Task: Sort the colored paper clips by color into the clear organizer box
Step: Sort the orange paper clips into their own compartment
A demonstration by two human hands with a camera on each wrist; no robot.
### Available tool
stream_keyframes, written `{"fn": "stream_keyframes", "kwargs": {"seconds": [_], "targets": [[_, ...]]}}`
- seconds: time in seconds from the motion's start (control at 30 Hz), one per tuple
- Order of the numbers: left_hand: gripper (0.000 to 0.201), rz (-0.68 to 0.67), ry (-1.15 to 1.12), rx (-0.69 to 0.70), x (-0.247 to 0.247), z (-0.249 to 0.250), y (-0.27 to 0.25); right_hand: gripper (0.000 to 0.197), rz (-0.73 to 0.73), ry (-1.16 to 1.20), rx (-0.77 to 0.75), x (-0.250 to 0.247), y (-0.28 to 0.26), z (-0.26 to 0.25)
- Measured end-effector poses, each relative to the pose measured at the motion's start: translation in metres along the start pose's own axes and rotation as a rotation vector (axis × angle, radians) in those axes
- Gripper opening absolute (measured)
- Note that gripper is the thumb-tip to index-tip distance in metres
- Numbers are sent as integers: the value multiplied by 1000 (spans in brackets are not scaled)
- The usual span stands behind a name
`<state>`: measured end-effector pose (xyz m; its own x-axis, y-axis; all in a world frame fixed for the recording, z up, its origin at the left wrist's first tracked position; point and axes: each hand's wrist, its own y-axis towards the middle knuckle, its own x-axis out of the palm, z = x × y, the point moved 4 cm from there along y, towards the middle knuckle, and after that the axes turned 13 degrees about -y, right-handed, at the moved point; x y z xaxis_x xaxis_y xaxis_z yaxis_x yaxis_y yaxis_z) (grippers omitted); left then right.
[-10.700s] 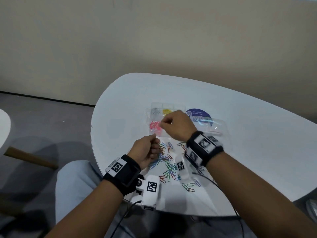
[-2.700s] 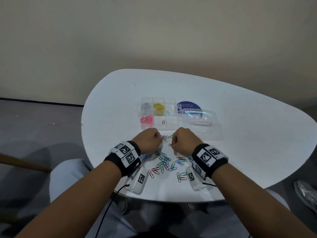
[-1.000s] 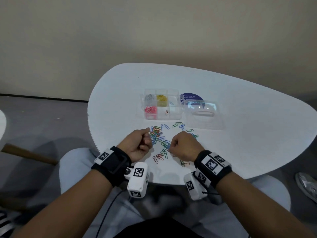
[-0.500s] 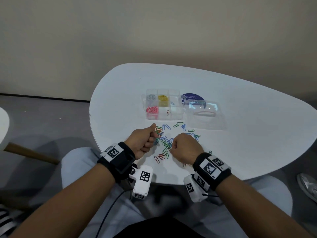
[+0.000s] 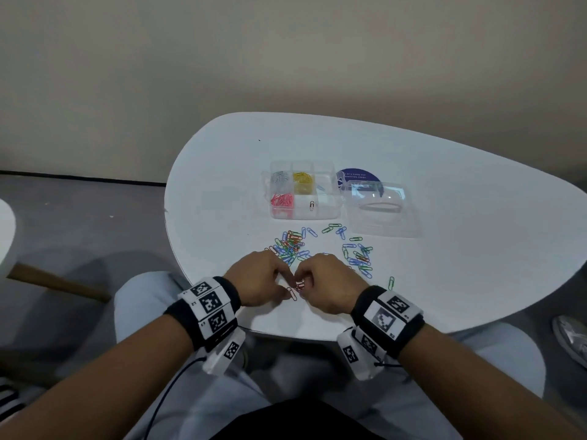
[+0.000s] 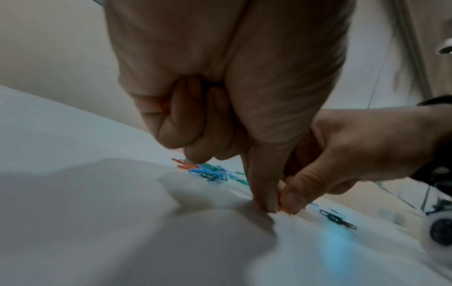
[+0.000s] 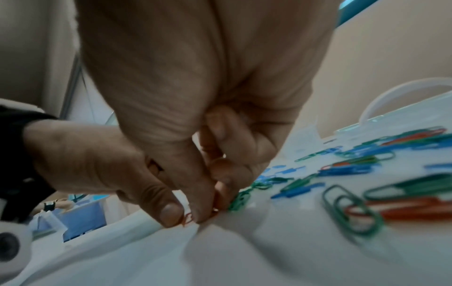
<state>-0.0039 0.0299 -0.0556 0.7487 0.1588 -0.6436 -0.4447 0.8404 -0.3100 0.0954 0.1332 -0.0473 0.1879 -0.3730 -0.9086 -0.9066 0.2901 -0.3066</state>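
The clear organizer box (image 5: 330,214) stands mid-table; its compartments hold silver, yellow and pink clips and one single clip. Loose paper clips (image 5: 289,246) in blue, green and red lie scattered in front of it. Both hands meet near the table's front edge over a few red paper clips (image 5: 299,284). My right hand (image 7: 212,203) pinches a red clip (image 7: 215,210) between thumb and forefinger. My left hand (image 6: 220,151) has its fingers curled into the palm, where a trace of orange-red shows. Its thumb (image 6: 263,193) presses down on the table beside another red clip (image 7: 187,219).
The box's clear lid (image 5: 379,214) lies open to the right, over a blue round sticker (image 5: 359,176). A second cluster of clips (image 5: 359,258) lies right of my right hand, and one green clip (image 5: 391,282) lies apart. The white table's front edge (image 5: 286,331) is just behind my wrists.
Both hands have drawn back from the clip pile toward the table's front edge and come together, thumbs touching over the red clips.
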Motion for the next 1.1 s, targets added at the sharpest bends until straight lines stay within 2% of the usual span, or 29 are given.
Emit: {"fn": "stream_keyframes", "kwargs": {"seconds": [0.17, 0.27, 0.37, 0.47, 0.5, 0.57, 0.63, 0.7, 0.73, 0.8, 0.87, 0.93, 1.1], "targets": [[13, 55, 145, 73, 2, 6, 2, 14, 16, -89, 23, 0, 2, -5], [17, 97, 259, 139, 3, 6, 0, 9, 7, -167, 15, 0, 2, -9], [22, 147, 402, 181, 4, 6, -2, 5, 19, -272, -29, 0, 4, -14], [21, 159, 415, 164, 3, 2, -2, 4, 30, -375, -87, -3, 6, -20], [19, 147, 354, 141, 2, -1, -2, 4, 34, -398, -94, -3, 7, -21], [18, 130, 76, 62, -2, -6, 0, 13, 41, -410, -79, -5, 11, -19], [26, 159, -382, -76, -9, -9, 3, 19, 39, -353, -48, -7, 15, -14], [30, 188, -941, -233, -12, -12, 3, 8, 62, -222, 4, -15, 18, -8], [25, 159, -1186, -282, -12, -12, 3, 9, 82, -131, 35, -20, 18, -5], [13, 44, -1493, -289, -11, -7, 5, 10, 149, 45, 78, -36, 18, 0], [9, -39, -1645, -257, -10, -1, 9, 9, 225, 181, 85, -54, 15, -2], [10, -69, -1693, -243, -5, 7, 13, 8, 253, 263, 49, -67, 13, -11], [33, -12, -1677, -343, 11, 14, 25, 4, 214, 279, -19, -64, 22, -31]]}}
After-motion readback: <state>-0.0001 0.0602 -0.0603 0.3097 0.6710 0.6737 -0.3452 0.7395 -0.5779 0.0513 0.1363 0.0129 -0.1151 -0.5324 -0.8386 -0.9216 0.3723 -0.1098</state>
